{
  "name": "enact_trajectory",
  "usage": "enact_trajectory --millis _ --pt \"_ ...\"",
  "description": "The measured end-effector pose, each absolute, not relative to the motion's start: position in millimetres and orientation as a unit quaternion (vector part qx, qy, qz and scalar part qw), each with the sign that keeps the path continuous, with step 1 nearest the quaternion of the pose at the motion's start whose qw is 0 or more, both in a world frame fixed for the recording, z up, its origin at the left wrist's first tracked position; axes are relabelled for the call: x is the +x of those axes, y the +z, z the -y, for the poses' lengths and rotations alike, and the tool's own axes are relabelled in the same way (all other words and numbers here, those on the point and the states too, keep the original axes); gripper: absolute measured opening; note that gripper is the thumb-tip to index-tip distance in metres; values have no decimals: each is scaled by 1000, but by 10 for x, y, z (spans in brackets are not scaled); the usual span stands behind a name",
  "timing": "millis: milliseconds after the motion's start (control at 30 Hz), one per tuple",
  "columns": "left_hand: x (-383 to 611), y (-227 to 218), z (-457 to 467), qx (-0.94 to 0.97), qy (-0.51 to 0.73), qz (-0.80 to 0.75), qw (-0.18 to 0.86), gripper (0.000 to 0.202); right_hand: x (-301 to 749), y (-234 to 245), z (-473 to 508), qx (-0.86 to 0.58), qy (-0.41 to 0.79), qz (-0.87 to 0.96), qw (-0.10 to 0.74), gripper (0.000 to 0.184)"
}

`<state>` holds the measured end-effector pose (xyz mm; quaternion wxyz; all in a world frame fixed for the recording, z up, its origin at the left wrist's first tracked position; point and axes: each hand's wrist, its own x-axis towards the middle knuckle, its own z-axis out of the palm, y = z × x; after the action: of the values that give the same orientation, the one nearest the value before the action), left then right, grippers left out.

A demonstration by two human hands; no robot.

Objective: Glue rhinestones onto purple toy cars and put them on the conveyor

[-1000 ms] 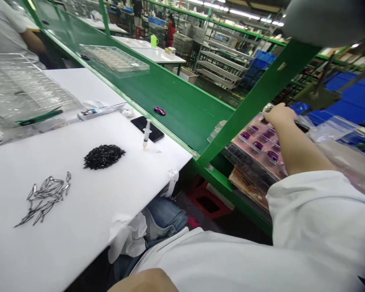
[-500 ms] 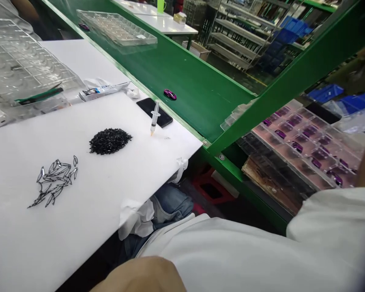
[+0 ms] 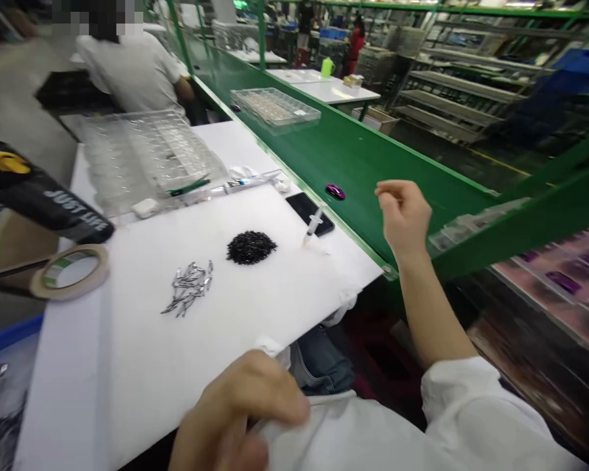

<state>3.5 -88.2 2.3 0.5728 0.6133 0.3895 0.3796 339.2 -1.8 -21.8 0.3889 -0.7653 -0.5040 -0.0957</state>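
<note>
White-sleeved right hand (image 3: pixel 405 216): raised over green belt (image 3: pixel 373 157) past right edge of desk (image 3: pixel 127 366), fingers curled together; grasp unclear.
Left hand (image 3: pixel 235 418): blurred at near edge, curled; grasp unclear.
Purple toy car (image 3: pixel 334 191): on belt, near right hand.
Syringe (image 3: pixel 313 226): at right edge, across black phone (image 3: pixel 302 204).
Black pile (image 3: pixel 250 247): mid-desk.

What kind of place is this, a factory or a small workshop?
Most likely a factory assembly line. A long green conveyor belt runs past white work tables and carries a purple toy car and a clear plastic tray. Metal storage racks stand behind, and another person sits further along.
</note>
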Motion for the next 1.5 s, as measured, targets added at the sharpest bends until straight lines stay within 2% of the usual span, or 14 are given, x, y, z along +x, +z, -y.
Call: enact_trajectory --millis 167,367,533,667,767,833,900,967,1100,1200,1267,1367,1433,1500 --pt "-63 -223 991 531 433 -475 552 25 3457 -370 -1243 -816 10 499 292 43" --pt "-387 -339 1096 508 398 -539 542 28 3624 -688 -1464 -858 87 445 241 34" --pt "-282 -9 735 678 254 -454 518 21 3622 -526 -1398 -842 65 398 357 32" --pt "-54 -25 300 785 156 -408 438 21 3409 -269 -1051 -759 50 403 509 50" --pt "38 -213 109 769 183 -463 401 25 2998 -240 -512 -673 115 475 555 36" --pt "38 -328 60 743 211 -490 405 29 2615 -305 -138 -617 210 555 517 25" --pt "8 -404 56 735 225 -489 412 32 2229 -389 141 -550 364 662 357 25" --pt "-23 -444 78 761 214 -465 399 32 1937 -448 281 -544 390 686 285 24" --pt "-34 -495 150 835 145 -434 304 40 1868 -436 239 -608 336 674 250 27" --pt "-16 -534 204 855 110 -447 239 52 2166 -372 59 -652 205 615 393 29" --pt "-11 -558 229 860 102 -454 211 50 2379 -359 -99 -648 120 537 527 44" --pt "-17 -584 239 866 109 -454 181 45 2569 -414 -316 -643 300 448 544 63" --pt "-30 -592 225 867 128 -449 173 40 2591 -460 -390 -623 452 420 481 44" --pt "-45 -592 202 863 161 -443 184 35 2533 -462 -386 -592 491 410 490 33"
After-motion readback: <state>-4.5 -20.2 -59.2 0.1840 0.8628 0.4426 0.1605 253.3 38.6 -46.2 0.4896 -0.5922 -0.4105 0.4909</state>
